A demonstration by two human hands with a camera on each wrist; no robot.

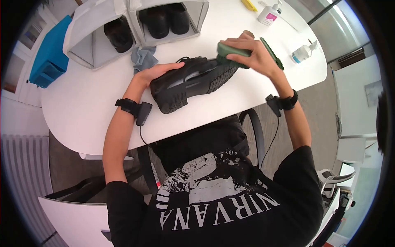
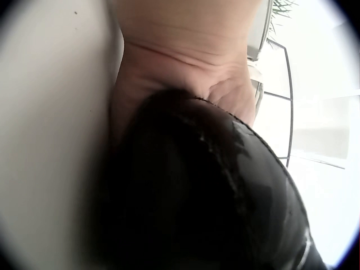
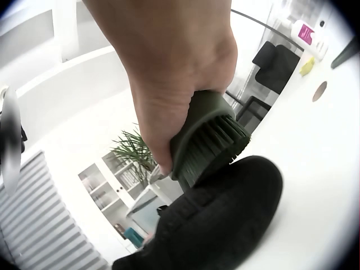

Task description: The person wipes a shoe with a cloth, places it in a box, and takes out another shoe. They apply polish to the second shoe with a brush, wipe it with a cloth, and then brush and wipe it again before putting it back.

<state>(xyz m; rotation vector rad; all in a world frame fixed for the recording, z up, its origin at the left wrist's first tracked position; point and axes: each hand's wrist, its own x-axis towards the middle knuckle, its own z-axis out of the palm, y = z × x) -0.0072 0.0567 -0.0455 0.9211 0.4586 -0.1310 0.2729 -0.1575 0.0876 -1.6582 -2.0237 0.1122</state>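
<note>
A black leather shoe [image 1: 185, 84] lies tilted on the white table, its ridged sole turned toward the person. The left hand [image 1: 156, 73] holds it around the heel end, thumb along the upper; the other fingers are hidden behind the shoe. Close up in the left wrist view, the shoe's glossy heel [image 2: 225, 180] sits against the palm. The right hand [image 1: 257, 53] grips a green brush [image 1: 230, 53] by its back, over the toe. Dark bristles [image 3: 216, 143] meet the toe [image 3: 247, 191] in the right wrist view.
White open-fronted boxes [image 1: 78, 55] with black shoes inside stand at the back left, near a blue-grey cloth [image 1: 145, 57] and a teal organizer [image 1: 49, 57]. Rightward are a long green brush [image 1: 273, 55], a pump bottle [image 1: 269, 15], a clear bottle [image 1: 302, 54] and a yellow item [image 1: 249, 5].
</note>
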